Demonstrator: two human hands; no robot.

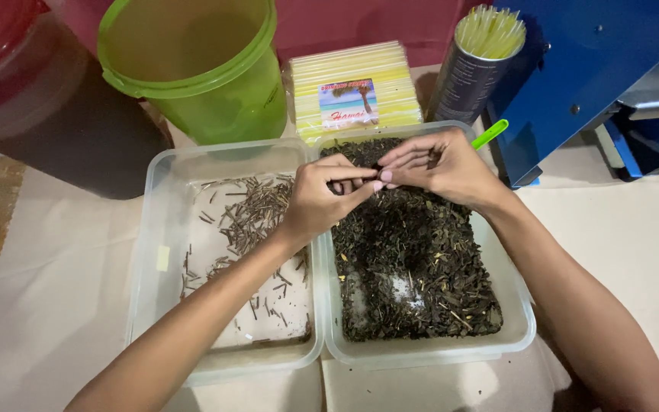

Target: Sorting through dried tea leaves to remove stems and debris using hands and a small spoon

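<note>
Two clear plastic tubs stand side by side. The right tub (524, 324) is filled with dark dried leaves (413, 259). The left tub (146, 252) holds scattered thin brown stems (249, 214). My left hand (318, 198) reaches over the divide between the tubs, fingers pinched. My right hand (440, 164) hovers over the far end of the right tub, its fingertips meeting the left hand's. Both pinch a small dark piece between them; what it is cannot be made out.
A green bucket (207, 69) stands behind the left tub. A pack of yellow straws (356, 88) and a can of straws (474, 65) sit behind the right tub, with a green scoop handle (490, 133). A blue machine (596, 76) is at right, a dark container (47, 114) at left.
</note>
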